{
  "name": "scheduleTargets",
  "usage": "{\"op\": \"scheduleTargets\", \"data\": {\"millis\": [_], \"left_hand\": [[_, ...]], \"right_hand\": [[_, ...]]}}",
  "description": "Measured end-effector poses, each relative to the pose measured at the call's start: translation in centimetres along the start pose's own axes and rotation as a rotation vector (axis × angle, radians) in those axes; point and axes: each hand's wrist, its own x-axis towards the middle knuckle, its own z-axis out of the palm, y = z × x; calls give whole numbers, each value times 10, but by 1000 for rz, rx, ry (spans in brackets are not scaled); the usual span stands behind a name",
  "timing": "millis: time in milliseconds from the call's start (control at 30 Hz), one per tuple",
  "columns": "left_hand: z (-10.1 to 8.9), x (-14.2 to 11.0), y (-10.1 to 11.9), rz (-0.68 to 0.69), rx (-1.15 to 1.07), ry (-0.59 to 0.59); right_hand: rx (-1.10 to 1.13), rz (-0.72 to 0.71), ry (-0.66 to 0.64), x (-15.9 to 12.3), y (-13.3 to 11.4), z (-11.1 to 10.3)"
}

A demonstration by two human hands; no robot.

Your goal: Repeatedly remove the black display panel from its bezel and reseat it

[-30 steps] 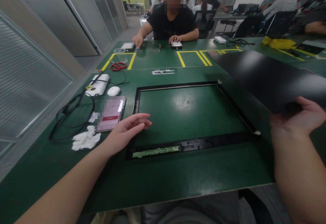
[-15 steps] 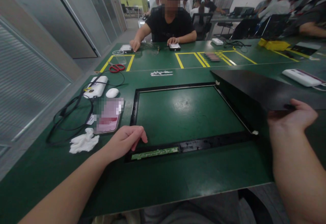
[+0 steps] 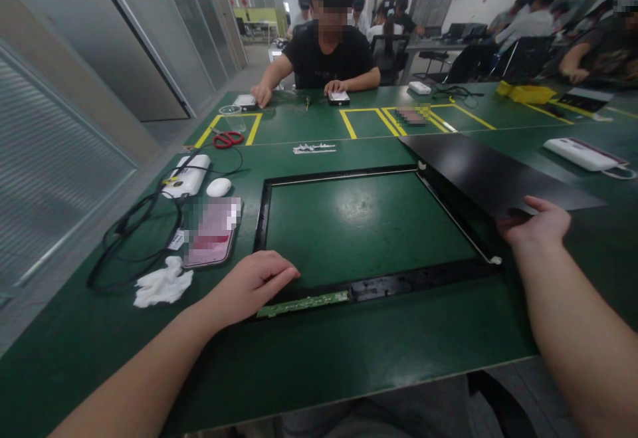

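On the table lies a black rectangular monitor frame, its middle open to the green tabletop. A narrow green circuit board is set in the left part of its near edge. My left hand is over the frame's near left corner, closed, with thumb and fingers together; its fingertips and anything under them are hidden. To the right, my right hand grips the near edge of a thin black panel, thumb on top and fingers beneath. The panel is tilted, its far left corner close to the frame's far right corner.
Left of the frame are a phone, crumpled tissue, a white earbud case, a white power bank, black cables and red-handled scissors. White strips lie beyond it. A co-worker sits opposite.
My right hand has moved left, bringing the black panel closer to the frame and lower on its right side. My left hand has shifted slightly right and lies flatter over the corner.
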Motion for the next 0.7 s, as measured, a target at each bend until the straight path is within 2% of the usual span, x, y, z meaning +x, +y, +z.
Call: {"op": "scheduleTargets", "data": {"millis": [333, 567, 700], "left_hand": [[2, -1, -1, 53, 65, -15], [3, 1, -1, 48, 67, -14], [3, 1, -1, 25, 68, -19]], "right_hand": [[56, 35, -153, 9, 3, 0], [20, 40, -163, 17, 2, -4], [-14, 46, -111, 18, 0, 0]]}}
